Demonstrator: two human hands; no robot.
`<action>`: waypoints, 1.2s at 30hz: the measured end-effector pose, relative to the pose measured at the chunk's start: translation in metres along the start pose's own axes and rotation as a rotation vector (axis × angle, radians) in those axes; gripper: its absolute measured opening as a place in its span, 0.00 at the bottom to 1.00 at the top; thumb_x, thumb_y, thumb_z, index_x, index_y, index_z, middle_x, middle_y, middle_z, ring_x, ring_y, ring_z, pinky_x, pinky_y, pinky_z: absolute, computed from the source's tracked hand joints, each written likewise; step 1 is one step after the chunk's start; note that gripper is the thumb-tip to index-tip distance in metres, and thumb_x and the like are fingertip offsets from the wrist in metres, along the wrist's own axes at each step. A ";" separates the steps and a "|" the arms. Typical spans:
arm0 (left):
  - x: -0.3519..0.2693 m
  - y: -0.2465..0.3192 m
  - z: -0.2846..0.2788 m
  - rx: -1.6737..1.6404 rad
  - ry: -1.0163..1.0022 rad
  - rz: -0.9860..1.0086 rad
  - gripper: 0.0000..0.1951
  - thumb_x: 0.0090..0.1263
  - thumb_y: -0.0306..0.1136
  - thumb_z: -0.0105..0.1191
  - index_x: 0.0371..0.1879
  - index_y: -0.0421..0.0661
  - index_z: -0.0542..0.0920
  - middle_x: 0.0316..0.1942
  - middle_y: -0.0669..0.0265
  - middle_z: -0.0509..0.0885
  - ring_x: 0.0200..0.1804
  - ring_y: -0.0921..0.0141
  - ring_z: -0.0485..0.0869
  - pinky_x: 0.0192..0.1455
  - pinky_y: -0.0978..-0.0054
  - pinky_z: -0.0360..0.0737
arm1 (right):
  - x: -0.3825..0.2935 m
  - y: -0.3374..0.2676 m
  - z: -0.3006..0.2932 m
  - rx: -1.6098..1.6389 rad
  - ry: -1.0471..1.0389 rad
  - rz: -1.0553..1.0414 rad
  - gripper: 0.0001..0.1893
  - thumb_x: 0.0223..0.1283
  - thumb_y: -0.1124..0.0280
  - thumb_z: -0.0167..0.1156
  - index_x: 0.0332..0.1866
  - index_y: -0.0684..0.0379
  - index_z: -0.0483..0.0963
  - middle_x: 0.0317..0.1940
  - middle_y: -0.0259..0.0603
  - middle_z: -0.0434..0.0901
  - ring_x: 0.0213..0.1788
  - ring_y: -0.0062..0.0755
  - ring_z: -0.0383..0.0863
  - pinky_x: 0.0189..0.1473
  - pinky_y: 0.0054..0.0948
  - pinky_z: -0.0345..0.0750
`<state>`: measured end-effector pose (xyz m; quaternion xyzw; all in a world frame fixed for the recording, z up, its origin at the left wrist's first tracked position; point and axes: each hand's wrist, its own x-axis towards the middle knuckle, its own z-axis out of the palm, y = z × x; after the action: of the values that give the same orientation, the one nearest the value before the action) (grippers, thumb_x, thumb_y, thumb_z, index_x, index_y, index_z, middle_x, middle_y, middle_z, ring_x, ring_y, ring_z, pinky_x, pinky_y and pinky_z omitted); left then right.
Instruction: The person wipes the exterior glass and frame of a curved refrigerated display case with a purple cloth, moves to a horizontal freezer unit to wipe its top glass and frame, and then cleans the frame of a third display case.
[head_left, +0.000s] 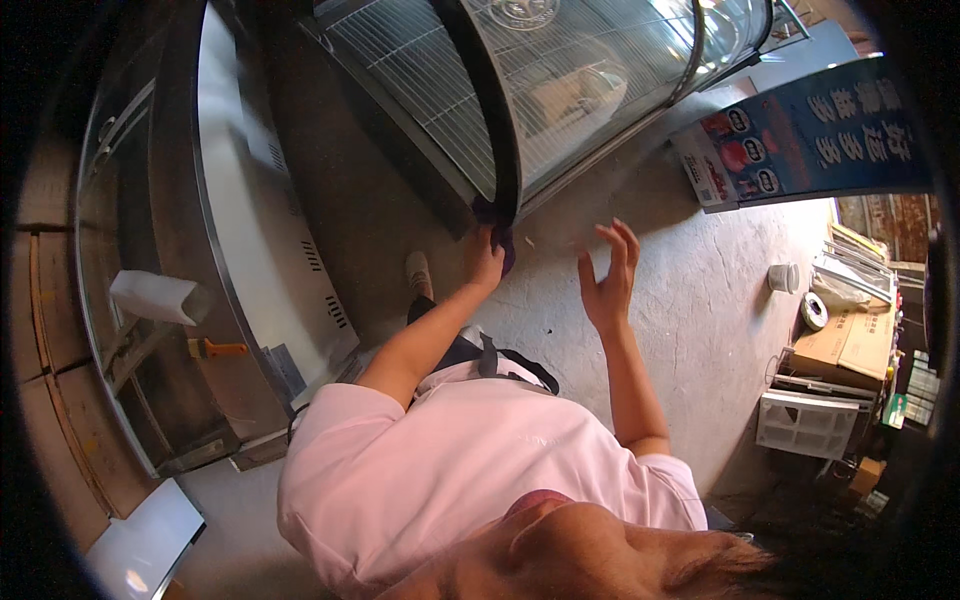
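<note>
My left hand grips a dark purple cloth against the lower end of a curved black frame edge. This edge belongs to a glass display case with wire shelves inside. Part of the cloth is hidden behind my fingers. To the right, my right hand is raised above the concrete floor, fingers spread and slightly bent. It holds nothing and appears apart from the case. A brown, box-like shape shows through the case's glass.
On the left stands a long metal-sided cabinet, with an orange-handled brush and a white roll on top. A printed blue panel is at upper right. Right lie a white tub and cardboard box.
</note>
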<state>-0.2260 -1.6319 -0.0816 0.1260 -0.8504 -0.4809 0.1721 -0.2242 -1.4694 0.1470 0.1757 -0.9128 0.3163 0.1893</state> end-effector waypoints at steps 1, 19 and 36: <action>-0.006 0.004 0.002 -0.036 0.026 0.010 0.20 0.56 0.25 0.54 0.50 0.44 0.74 0.45 0.51 0.78 0.48 0.49 0.76 0.54 0.57 0.74 | -0.022 0.011 -0.009 -0.022 0.001 0.062 0.20 0.55 0.75 0.63 0.54 0.60 0.71 0.59 0.54 0.67 0.64 0.52 0.65 0.64 0.43 0.64; 0.014 0.130 -0.112 -0.642 -0.359 -0.012 0.16 0.58 0.26 0.51 0.47 0.44 0.77 0.43 0.69 0.78 0.47 0.75 0.75 0.54 0.75 0.72 | 0.022 0.009 0.024 0.529 -0.076 0.102 0.16 0.63 0.80 0.54 0.56 0.60 0.73 0.50 0.42 0.75 0.50 0.32 0.78 0.52 0.28 0.74; 0.063 0.039 -0.245 -0.459 0.136 -0.196 0.18 0.61 0.34 0.56 0.51 0.46 0.77 0.42 0.62 0.82 0.46 0.69 0.81 0.51 0.72 0.77 | 0.128 -0.007 0.122 -0.124 0.087 -0.336 0.07 0.59 0.72 0.59 0.42 0.53 0.74 0.31 0.33 0.77 0.35 0.36 0.78 0.42 0.36 0.71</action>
<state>-0.1832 -1.8260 0.0796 0.1977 -0.6890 -0.6663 0.2056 -0.3605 -1.5784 0.1202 0.2999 -0.8794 0.2307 0.2890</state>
